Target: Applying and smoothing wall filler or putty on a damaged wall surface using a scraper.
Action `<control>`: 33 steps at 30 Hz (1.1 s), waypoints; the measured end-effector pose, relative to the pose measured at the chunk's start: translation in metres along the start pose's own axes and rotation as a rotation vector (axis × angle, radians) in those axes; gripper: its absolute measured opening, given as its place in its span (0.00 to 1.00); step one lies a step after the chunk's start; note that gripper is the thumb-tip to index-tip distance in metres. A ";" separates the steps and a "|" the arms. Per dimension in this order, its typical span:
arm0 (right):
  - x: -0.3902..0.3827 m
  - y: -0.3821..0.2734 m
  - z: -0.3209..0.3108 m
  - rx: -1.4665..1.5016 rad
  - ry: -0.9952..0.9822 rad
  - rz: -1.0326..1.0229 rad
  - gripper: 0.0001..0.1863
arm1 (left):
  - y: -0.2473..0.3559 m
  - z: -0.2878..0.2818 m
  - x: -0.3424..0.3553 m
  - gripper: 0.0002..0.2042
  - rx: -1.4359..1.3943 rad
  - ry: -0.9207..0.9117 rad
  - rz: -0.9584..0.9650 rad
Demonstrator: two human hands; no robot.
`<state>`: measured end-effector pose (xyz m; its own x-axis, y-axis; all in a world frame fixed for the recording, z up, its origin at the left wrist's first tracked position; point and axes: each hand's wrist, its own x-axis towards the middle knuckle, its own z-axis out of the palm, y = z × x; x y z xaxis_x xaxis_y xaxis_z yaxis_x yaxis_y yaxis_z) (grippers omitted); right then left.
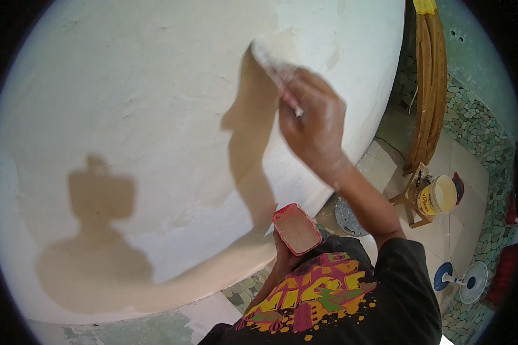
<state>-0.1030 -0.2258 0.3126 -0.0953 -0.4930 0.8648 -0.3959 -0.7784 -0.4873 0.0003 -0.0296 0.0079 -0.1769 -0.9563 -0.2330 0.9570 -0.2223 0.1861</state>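
Note:
A white-smeared paintbrush is gripped in my right hand, which is closed around its handle. The brush's bristle end lies at the pale wall, and motion blurs it slightly. Low in front of my body, my left hand holds up a red rectangular tub. Thick beige paint fills most of the tub. The left hand's fingers are partly hidden by the tub. Damp, darker patches of coating show on the wall around the brush.
A tall wooden post stands at right beside green stone cladding. Below it, a yellow-white bucket rests on a small wooden stool. A grey speckled pail sits behind my right arm. A standing fan is at lower right.

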 end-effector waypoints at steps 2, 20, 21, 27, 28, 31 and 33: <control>-0.012 -0.019 -0.007 0.104 -0.089 -0.002 0.23 | 0.000 0.000 0.005 0.36 0.026 0.023 0.015; -0.025 0.081 -0.026 -0.288 -0.234 -0.500 0.24 | -0.001 -0.010 0.002 0.38 0.000 0.098 -0.056; -0.030 0.077 -0.032 -0.256 -0.270 -0.445 0.23 | 0.001 -0.012 0.003 0.38 -0.029 0.075 -0.050; 0.021 0.060 -0.038 0.137 -0.016 -0.060 0.23 | -0.003 -0.007 0.003 0.37 0.010 0.092 -0.058; 0.035 0.054 -0.039 0.153 -0.009 -0.019 0.21 | -0.003 -0.007 0.004 0.37 0.011 0.091 -0.060; 0.045 0.033 -0.024 0.004 -0.021 -0.108 0.16 | -0.004 -0.012 0.007 0.39 -0.013 0.038 -0.103; 0.032 0.005 -0.020 -0.006 -0.061 -0.180 0.20 | -0.006 -0.016 0.007 0.40 0.017 0.001 -0.044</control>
<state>-0.1264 -0.2372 0.3400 0.0332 -0.3688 0.9289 -0.4072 -0.8538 -0.3245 -0.0034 -0.0320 -0.0104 -0.2185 -0.9452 -0.2426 0.9444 -0.2675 0.1914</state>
